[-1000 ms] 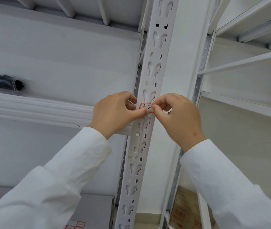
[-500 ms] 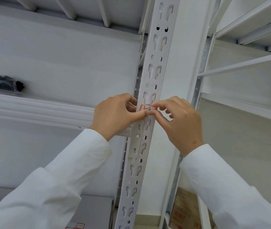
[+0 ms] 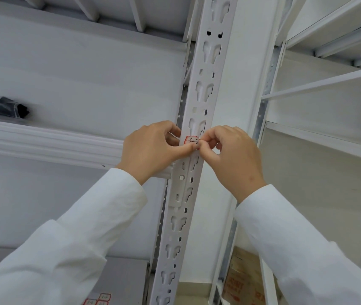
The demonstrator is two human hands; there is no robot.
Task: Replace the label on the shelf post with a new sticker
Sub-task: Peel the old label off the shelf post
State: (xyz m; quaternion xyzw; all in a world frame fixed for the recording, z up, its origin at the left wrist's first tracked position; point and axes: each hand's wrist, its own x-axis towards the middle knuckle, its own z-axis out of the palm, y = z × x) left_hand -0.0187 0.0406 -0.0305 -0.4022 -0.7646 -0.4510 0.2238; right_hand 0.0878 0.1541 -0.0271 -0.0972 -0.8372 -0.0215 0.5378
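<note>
**Both hands pinch the label on the post**

Head view: compared with half a second ago, the right hand (image 3: 232, 157) has curled in tighter, its fingertips drawn together over the right end of the label (image 3: 191, 140), where before the fingers were more spread; the left hand (image 3: 153, 148) has barely shifted.

The label sits on the front face of the shelf post (image 3: 206, 84), about midway up the visible length, directly between the two hands. The left thumb presses its lower edge against the metal, the other left fingers curled behind the post's left edge. The right grip is clenched, thumb and forefinger nipping the label's right end; whether that end has lifted off the post I cannot tell.

The label is small, white paper with a red rounded border and handwritten black marks. The post is white painted metal, flat-faced, punched with rows of keyhole slots and small round holes. Both sleeves (image 3: 82, 238) are white woven cloth. More red-bordered stickers (image 3: 99, 300) lie on a grey box at the bottom edge, and a dark bundle (image 3: 8, 106) rests on the left shelf (image 3: 50, 142).
</note>
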